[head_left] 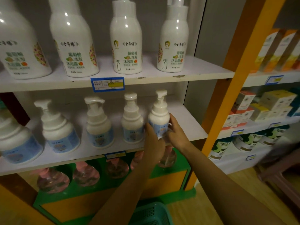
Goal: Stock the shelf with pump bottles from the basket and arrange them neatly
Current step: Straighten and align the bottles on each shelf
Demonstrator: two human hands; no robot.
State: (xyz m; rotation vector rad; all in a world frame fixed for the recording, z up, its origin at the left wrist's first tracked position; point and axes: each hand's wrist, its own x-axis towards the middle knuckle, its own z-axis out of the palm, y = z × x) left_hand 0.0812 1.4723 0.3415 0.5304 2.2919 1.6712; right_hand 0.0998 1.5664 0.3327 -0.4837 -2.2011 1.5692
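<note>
A: Where is that one going?

B: I am gripping the pump bottle (158, 116) with both hands, left hand (152, 140) and right hand (177, 133) curling round its lower body, at the right end of the middle shelf (188, 118), near the front edge.

A: Any care needed?

B: I am thinking so: keeping it upright, turning the label outward, lining it up with the neighbouring bottle (132, 121), and leaving an even gap before letting go.

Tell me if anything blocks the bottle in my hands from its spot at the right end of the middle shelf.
Nothing visible does. The left hand and right hand grip the pump bottle over the middle shelf, bare to its right. The neighbouring bottle stands close on its left, not in the way.
</note>
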